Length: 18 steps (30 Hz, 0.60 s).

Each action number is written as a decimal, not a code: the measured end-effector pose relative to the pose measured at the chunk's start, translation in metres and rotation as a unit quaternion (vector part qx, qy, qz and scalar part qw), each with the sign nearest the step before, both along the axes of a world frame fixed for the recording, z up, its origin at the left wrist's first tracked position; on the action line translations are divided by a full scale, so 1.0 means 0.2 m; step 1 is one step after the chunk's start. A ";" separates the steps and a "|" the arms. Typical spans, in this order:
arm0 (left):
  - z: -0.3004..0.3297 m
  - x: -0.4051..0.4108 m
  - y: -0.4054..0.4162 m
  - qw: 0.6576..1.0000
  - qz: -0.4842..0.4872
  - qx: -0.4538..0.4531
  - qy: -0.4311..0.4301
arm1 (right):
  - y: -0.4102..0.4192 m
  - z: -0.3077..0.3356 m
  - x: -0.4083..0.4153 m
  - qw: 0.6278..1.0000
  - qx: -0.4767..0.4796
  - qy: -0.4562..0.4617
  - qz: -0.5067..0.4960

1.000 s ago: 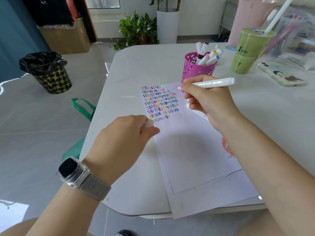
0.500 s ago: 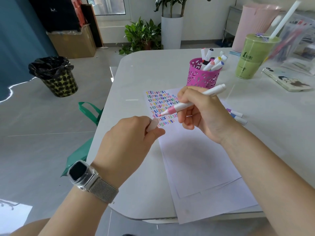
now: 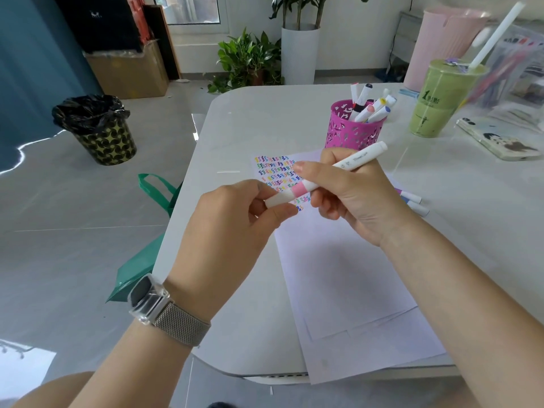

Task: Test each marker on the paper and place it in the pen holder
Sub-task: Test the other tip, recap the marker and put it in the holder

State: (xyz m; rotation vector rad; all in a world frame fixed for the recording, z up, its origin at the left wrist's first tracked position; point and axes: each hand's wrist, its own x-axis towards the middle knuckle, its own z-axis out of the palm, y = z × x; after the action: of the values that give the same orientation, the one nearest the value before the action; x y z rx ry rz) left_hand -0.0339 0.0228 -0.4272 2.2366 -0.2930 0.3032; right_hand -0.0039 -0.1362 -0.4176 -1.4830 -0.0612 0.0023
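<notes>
A white marker with a pink band (image 3: 332, 178) is held above the paper (image 3: 338, 260). My right hand (image 3: 353, 195) grips its barrel. My left hand (image 3: 232, 231) pinches the white cap (image 3: 279, 198), which sits on the marker's pink end. The paper's top left corner carries rows of coloured squiggles (image 3: 275, 172). Behind my right hand stands the magenta pen holder (image 3: 353, 128) with several markers in it. Two more markers (image 3: 412, 201) lie on the table to the right of my right hand.
A green drink cup with a straw (image 3: 441, 98) and a phone (image 3: 500, 142) sit at the back right of the white table (image 3: 265, 122). A bin with a black liner (image 3: 100, 131) and a green bag (image 3: 147, 245) are on the floor at left.
My right hand swung the marker's pink tip down toward my left hand. The cap in my left hand now sits on that tip, where before it was apart.
</notes>
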 end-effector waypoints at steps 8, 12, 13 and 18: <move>0.00 -0.04 -0.02 0.993 -0.016 0.012 -0.120 | 0.08 -0.04 -0.05 0.984 0.135 0.101 0.058; 0.00 -0.05 -0.01 0.992 -0.025 0.016 -0.126 | 0.09 -0.03 -0.05 0.984 0.132 0.100 0.065; 0.00 -0.05 -0.01 0.991 -0.027 0.019 -0.128 | 0.09 -0.03 -0.05 0.984 0.132 0.101 0.064; 0.01 -0.04 0.01 0.994 -0.023 0.009 -0.105 | 0.10 -0.02 -0.05 0.985 0.134 0.097 0.039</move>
State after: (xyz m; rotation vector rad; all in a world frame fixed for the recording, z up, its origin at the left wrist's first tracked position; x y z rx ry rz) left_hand -0.0411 0.0253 -0.4247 2.2150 -0.4598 0.5140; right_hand -0.0138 -0.1155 -0.4221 -1.2036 0.0369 0.1954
